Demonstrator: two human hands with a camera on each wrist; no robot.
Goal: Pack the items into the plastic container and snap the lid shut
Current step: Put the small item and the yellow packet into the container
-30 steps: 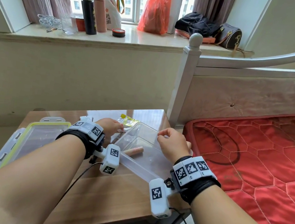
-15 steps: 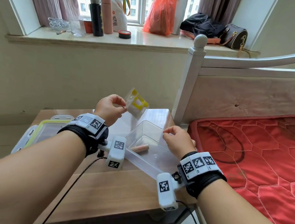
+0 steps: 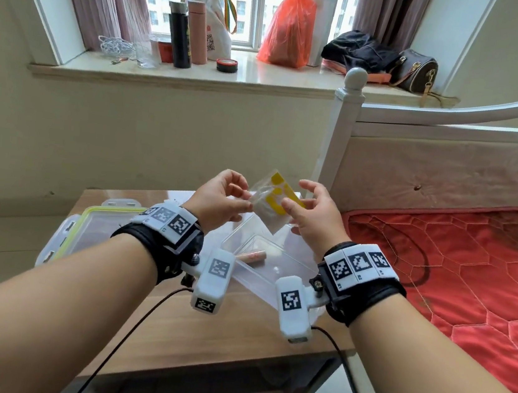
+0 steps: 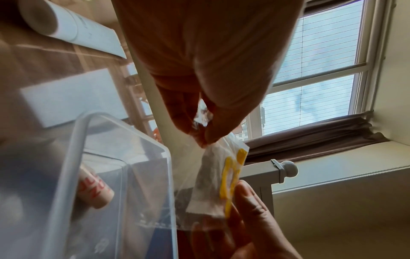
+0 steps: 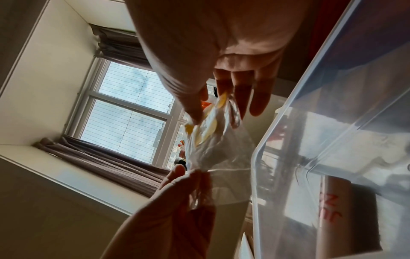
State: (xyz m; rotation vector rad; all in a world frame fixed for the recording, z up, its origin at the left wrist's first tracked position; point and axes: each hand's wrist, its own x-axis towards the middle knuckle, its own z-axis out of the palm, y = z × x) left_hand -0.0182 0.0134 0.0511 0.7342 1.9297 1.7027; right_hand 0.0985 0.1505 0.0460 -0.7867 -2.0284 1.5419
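A small clear plastic packet with yellow print (image 3: 272, 203) (image 4: 218, 177) (image 5: 208, 135) hangs in the air above the clear plastic container (image 3: 288, 262) (image 4: 124, 184) (image 5: 332, 140). My left hand (image 3: 223, 200) (image 4: 204, 122) pinches the packet's left corner. My right hand (image 3: 311, 212) (image 5: 221, 98) pinches its right side between thumb and fingers. A pinkish tube with red lettering (image 3: 252, 256) (image 4: 94, 191) (image 5: 341, 210) lies inside the container. The lid with a yellow-green seal (image 3: 84, 230) lies flat on the table (image 3: 201, 336) to the left.
A white tube (image 4: 66, 26) and a white flat block (image 4: 73, 98) lie on the table beyond the container. A white bedpost (image 3: 340, 134) and a red mattress (image 3: 454, 269) stand close on the right. Bottles and bags crowd the windowsill (image 3: 233, 79).
My left hand lifted the packet off the table. My right hand left the container rim, rose and took hold of the packet's other side.
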